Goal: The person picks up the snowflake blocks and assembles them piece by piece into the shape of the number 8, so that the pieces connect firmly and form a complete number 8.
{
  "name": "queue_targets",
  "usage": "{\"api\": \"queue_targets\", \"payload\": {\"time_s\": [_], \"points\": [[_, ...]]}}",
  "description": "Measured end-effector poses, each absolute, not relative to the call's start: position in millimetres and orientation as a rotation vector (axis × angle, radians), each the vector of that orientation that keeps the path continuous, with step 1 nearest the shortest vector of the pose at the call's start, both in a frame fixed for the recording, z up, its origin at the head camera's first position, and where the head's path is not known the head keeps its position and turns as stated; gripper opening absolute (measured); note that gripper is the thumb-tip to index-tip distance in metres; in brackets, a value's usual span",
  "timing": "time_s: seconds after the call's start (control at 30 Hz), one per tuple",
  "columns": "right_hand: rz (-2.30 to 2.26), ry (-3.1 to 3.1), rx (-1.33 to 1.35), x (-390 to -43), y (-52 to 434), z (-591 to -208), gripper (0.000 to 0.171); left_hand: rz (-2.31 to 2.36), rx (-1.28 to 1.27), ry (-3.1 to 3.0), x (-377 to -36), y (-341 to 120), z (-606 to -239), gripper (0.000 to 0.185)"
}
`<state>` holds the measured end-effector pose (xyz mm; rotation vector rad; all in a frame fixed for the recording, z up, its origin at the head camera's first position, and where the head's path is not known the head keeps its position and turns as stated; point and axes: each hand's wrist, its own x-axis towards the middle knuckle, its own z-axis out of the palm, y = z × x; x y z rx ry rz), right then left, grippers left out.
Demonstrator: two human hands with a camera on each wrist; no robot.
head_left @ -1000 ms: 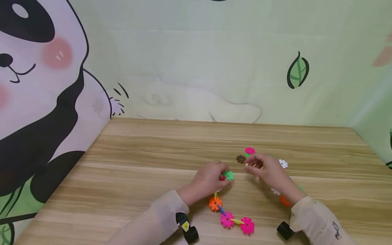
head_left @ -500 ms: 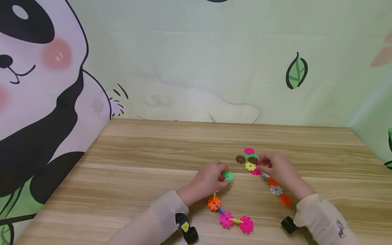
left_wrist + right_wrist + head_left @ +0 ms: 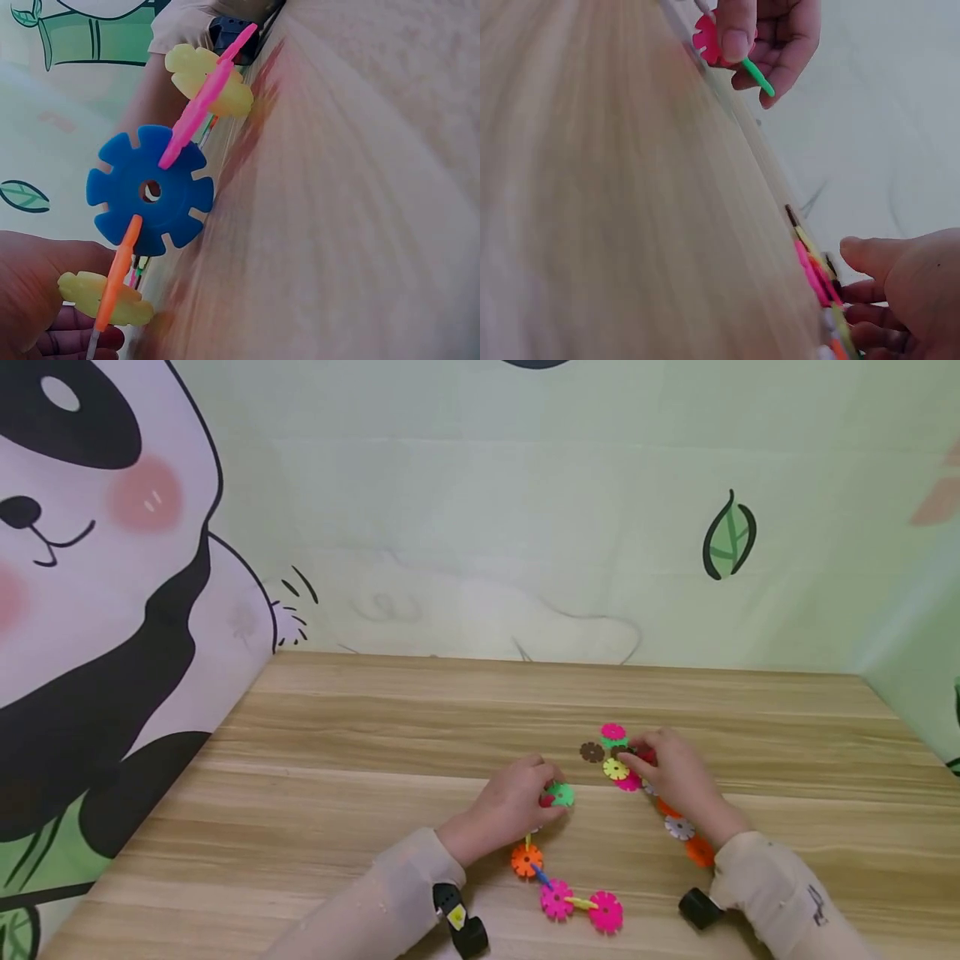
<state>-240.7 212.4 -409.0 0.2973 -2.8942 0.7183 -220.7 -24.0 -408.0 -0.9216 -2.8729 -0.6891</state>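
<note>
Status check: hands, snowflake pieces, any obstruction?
Left hand pinches the green disc at the chain's end. Right hand fingers the loose pile, grip unclear. Nothing between the hands but bare table.

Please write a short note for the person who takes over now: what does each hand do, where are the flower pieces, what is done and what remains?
Left hand: pinches the green piece at the far end of the joined chain of orange and pink discs.
Right hand: fingers curled on the loose pile, at a red piece.
Done: one chain is joined on the table; a second row lies under the right wrist.
Left: the pile's pieces are not yet joined.
</note>
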Motion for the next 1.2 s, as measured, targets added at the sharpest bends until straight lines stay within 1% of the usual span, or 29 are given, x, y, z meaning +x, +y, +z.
{"api": "queue_targets", "payload": {"time_s": [0.3,0.6,0.8,1.0,1.07,1.2], "points": [[0.775,-2.9,0.237,-245,214,-415,0.034,-0.704,-0.921,-2.871,-221,-24,-409,0.032],[0.688,-2.861,0.296,-242,217,-414,0.024,-0.704,-0.905,-2.881,-222,-25,-409,0.033],[0.627,-2.844,0.253,-239,217,-409,0.022,-0.701,-0.892,-2.889,-222,-24,-408,0.032],[0.702,-2.82,0.214,-235,217,-400,0.02,-0.701,-0.888,-2.885,-222,-25,-408,0.032],[0.703,-2.81,0.245,-234,215,-398,0.018,-0.697,-0.88,-2.884,-222,-25,-408,0.031],[0.706,-2.759,0.395,-229,208,-397,0.01,-0.699,-0.865,-2.883,-222,-25,-409,0.03]]}}
